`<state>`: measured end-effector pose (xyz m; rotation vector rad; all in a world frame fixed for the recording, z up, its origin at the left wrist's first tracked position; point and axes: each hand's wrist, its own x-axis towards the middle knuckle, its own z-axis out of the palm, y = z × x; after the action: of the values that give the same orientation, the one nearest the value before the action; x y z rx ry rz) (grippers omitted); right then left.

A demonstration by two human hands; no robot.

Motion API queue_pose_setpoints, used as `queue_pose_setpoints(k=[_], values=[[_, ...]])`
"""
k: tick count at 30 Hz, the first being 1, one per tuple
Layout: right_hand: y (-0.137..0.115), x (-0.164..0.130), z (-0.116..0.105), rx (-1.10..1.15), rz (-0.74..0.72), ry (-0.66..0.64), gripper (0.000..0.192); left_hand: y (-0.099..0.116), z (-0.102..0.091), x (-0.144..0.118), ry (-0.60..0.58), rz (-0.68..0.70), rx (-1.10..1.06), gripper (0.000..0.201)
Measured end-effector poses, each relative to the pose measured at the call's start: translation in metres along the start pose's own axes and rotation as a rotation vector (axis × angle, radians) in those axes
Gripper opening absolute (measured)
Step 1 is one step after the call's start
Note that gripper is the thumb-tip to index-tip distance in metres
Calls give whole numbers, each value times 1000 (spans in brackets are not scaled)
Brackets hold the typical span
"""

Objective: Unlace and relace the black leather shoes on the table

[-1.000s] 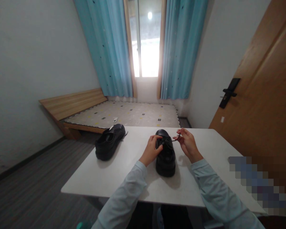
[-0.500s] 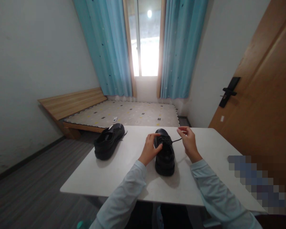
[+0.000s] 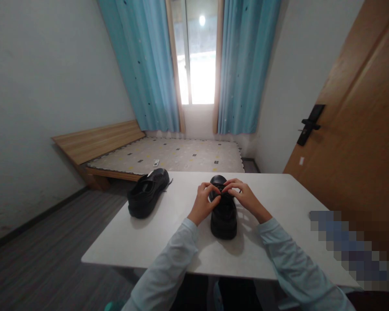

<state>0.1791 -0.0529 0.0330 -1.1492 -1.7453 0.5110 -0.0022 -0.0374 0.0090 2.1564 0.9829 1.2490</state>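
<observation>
A black lace-up shoe [image 3: 224, 224] stands on the white table in front of me, its toe pointing away and its opening toward me. My left hand [image 3: 205, 199] is at the left side of its lacing, thumb and fingertips pinched at the shoelace. From the right, my right hand [image 3: 244, 196] reaches over the lacing, its fingertips pinched on the lace close to my left fingertips. The fingers cover most of the lace. A second black shoe [image 3: 144, 201] lies to the left, with a lace end sticking out on its right; neither hand touches it.
The white table [image 3: 132, 246] has rounded corners. Behind it is a bed [image 3: 181, 153] with a small white object [image 3: 156, 163] on the mattress. A wooden door [image 3: 353, 142] with a black handle is at right; a blurred patch covers the table's right edge.
My right hand has moved left from beside the shoe, where it held a lace stretched out, to the lacing next to my left hand. My left hand has stayed about in place.
</observation>
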Motion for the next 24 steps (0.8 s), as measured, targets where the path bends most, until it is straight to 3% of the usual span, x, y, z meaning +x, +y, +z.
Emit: queue_pose_setpoints(k=[6, 11, 16, 24], values=[[2, 0, 1, 54, -3, 4, 22, -1, 4, 0, 36, -56, -185, 7], [0, -2, 1, -26, -63, 15, 17, -10, 1, 5, 266, -161, -385, 11], [-6, -5, 5, -233, -103, -2, 20, -17, -2, 9, 460, -312, -301, 13], [-5, -7, 9, -423, -117, -23, 19, -38, -2, 11, 595, -543, -189, 10]])
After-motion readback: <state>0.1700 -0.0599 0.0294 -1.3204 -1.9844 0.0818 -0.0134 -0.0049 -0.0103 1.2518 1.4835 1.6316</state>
